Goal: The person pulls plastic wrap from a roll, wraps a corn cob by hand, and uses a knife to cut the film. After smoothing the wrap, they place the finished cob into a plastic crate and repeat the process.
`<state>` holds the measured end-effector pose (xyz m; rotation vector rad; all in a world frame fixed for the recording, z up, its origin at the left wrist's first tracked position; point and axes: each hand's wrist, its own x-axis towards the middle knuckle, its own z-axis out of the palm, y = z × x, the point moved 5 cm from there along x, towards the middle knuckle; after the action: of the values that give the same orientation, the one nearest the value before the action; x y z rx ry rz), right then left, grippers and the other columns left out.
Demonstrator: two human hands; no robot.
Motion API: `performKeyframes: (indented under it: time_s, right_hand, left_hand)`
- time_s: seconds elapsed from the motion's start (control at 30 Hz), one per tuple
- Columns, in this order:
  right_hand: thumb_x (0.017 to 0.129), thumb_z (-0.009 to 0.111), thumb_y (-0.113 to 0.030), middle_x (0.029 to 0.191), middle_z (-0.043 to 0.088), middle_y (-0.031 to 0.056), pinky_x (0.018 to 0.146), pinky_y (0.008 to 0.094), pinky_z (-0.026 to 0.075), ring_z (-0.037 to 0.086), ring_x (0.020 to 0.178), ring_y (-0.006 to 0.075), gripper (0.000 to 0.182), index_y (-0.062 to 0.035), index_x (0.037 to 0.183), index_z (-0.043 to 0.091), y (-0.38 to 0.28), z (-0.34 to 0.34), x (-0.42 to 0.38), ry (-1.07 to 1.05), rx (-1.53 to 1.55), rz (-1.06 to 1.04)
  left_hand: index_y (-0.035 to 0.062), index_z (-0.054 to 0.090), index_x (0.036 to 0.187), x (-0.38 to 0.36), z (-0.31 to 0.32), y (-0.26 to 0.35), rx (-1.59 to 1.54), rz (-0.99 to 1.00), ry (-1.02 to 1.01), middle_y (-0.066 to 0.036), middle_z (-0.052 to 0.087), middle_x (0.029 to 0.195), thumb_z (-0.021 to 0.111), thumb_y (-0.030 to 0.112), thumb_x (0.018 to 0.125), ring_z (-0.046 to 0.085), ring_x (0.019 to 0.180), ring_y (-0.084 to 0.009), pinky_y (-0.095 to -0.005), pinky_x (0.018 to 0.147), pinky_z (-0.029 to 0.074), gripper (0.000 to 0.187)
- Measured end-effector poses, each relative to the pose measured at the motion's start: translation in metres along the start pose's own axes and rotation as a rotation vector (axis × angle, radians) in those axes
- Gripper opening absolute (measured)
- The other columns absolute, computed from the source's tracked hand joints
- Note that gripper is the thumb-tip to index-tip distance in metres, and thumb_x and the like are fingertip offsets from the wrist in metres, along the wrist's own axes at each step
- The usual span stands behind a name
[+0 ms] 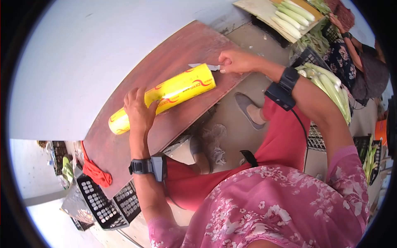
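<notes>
A long yellow roll of wrapping film (178, 89) with red print lies across a reddish wooden board (182, 45). My left hand (138, 109) rests on the roll near its left end, fingers curled over it. My right hand (235, 62) grips the handle of a small knife (202, 65); its blade lies flat on the board just above the roll's right end, pointing left. Both wrists wear black bands with small boxes.
A red cloth (96, 171) hangs at the board's lower end over black plastic crates (103, 204). Peeled pale-green corn cobs (331, 87) are stacked on a crate at right, with more cobs on a tray (289, 16) at the top. Another person (355, 53) sits beyond.
</notes>
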<state>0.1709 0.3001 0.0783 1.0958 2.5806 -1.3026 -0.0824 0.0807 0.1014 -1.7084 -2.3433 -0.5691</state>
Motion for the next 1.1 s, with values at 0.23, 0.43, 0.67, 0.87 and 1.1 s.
performKeyframes:
  time_s: [0.23,0.43,0.67,0.87,1.1]
  right_hand:
    - [0.078,0.078,-0.031,0.097,0.062,0.0134,0.073,0.0320,0.049,0.060,0.088,0.0200,0.064,0.0069,0.121,0.051,-0.012,0.020,0.018,-0.004,-0.285,-0.171]
    - [0.081,0.077,-0.025,0.090,0.063,0.0080,0.068,0.0285,0.046,0.057,0.081,0.0132,0.049,0.0058,0.114,0.057,-0.015,0.025,0.026,-0.032,-0.113,-0.142]
    - [0.084,0.073,-0.011,0.083,0.063,0.0023,0.062,0.0244,0.045,0.055,0.071,0.0082,0.032,0.0026,0.110,0.061,-0.021,0.030,0.032,-0.091,0.100,-0.090]
    - [0.084,0.071,-0.008,0.084,0.066,0.0036,0.059,0.0232,0.045,0.056,0.068,0.0085,0.028,0.0031,0.108,0.064,-0.015,0.033,0.042,-0.094,0.126,-0.036]
    - [0.079,0.071,-0.004,0.070,0.063,0.0042,0.052,0.0262,0.041,0.055,0.059,0.0094,0.009,0.0026,0.083,0.066,-0.021,0.029,0.039,-0.027,0.276,0.011]
  left_hand:
    - [0.0066,0.062,0.117,-0.006,-0.007,-0.049,-0.015,-0.190,-0.022,-0.019,0.054,0.125,0.078,0.019,0.073,0.049,0.117,-0.0366,-0.0445,0.096,0.043,0.049]
    - [0.0000,0.066,0.098,-0.024,-0.020,-0.074,-0.071,-0.466,0.043,-0.020,0.065,0.101,0.073,0.018,0.079,0.064,0.088,-0.0339,-0.0394,0.081,0.050,0.027]
    - [-0.0035,0.069,0.089,-0.065,0.009,-0.126,-0.227,-0.673,-0.077,-0.021,0.069,0.082,0.068,0.024,0.082,0.069,0.074,-0.0286,-0.0385,0.071,0.052,0.028]
    - [-0.0058,0.067,0.094,-0.074,0.014,-0.128,-0.514,-0.861,-0.176,-0.013,0.067,0.076,0.058,0.020,0.090,0.067,0.060,-0.0188,-0.0304,0.056,0.052,0.027]
    - [-0.0070,0.065,0.098,-0.068,0.014,-0.116,-0.701,-0.894,-0.212,-0.009,0.064,0.075,0.053,0.017,0.093,0.062,0.057,-0.0148,-0.0261,0.050,0.049,0.028]
